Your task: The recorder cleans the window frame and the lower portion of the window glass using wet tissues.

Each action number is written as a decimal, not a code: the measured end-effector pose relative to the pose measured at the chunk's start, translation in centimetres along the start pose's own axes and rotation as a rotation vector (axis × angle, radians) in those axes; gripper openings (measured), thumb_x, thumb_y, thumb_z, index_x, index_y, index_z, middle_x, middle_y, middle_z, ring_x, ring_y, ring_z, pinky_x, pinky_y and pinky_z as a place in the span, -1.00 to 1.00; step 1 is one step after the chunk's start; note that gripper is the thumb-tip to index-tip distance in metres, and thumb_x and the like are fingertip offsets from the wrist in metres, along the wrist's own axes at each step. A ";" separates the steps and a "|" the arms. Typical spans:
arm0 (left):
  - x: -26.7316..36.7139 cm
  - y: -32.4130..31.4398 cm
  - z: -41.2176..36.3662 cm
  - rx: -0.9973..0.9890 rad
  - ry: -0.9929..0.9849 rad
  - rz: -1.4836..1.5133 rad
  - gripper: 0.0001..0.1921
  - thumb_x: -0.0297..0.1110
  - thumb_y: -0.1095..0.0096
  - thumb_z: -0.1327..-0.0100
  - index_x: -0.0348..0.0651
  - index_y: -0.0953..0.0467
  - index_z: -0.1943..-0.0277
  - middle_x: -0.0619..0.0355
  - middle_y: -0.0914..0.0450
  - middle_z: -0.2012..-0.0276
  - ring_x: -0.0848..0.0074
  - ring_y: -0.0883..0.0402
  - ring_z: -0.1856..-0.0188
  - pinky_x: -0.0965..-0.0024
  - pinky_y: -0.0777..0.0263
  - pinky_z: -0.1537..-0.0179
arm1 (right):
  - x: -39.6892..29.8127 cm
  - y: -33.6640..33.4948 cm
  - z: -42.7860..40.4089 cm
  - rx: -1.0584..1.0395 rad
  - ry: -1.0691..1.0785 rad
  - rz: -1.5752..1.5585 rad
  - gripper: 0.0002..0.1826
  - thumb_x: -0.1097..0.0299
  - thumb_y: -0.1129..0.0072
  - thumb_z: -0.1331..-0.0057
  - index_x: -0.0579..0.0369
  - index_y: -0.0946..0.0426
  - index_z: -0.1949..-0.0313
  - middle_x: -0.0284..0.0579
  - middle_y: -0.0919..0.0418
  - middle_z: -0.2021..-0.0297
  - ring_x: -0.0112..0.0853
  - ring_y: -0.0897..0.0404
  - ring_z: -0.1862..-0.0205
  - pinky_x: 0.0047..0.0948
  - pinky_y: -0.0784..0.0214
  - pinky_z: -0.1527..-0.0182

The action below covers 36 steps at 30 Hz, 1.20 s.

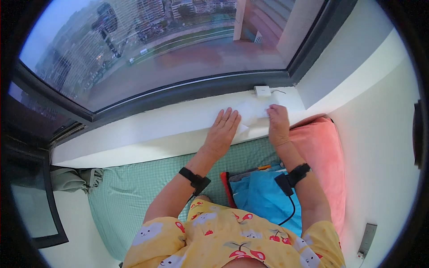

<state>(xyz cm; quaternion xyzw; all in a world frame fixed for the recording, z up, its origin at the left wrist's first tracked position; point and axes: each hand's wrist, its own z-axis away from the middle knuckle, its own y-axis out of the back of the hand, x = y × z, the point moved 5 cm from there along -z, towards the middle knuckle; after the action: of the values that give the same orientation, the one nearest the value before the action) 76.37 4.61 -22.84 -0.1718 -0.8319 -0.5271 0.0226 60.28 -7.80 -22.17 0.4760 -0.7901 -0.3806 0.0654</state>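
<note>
A thin white sheet, seemingly a tissue or wipe (248,113), lies on the white windowsill (161,129), its outline faint against the white surface. My left hand (224,129) rests palm down at the sheet's left side, fingers extended and nearly together. On the other side, my right hand (279,124) has its fingers curled and its fingertips at the sheet's right edge, where it seems to pinch it. A corner of the sheet hangs towards the sill's front edge.
Behind the sill is a dark-framed window (187,88). A small white box (262,91) with a thin wire stands by the frame. Below are a green checked bed cover (134,187), a pink cushion (323,157) and blue folded cloth (258,187). At left, a window sash (55,201) stands open.
</note>
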 end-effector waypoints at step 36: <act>-9.3 5.9 5.3 0.152 0.349 -0.192 -0.53 -0.70 -0.10 -0.06 -0.23 -0.46 -0.09 0.03 -0.45 -0.20 0.17 -0.32 -0.31 0.12 -0.16 -0.35 | 0.6 -3.7 -5.8 -0.118 -0.143 0.147 -0.61 0.36 -0.22 -0.02 0.10 -0.49 0.11 -0.06 -0.45 0.08 -0.10 -0.41 0.01 -0.19 -0.33 -0.05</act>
<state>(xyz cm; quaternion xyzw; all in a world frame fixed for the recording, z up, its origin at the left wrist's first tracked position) 87.74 9.12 -22.04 0.0040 -0.8654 -0.4842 0.1289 65.26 -12.35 -20.72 0.3837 -0.8018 -0.4535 0.0645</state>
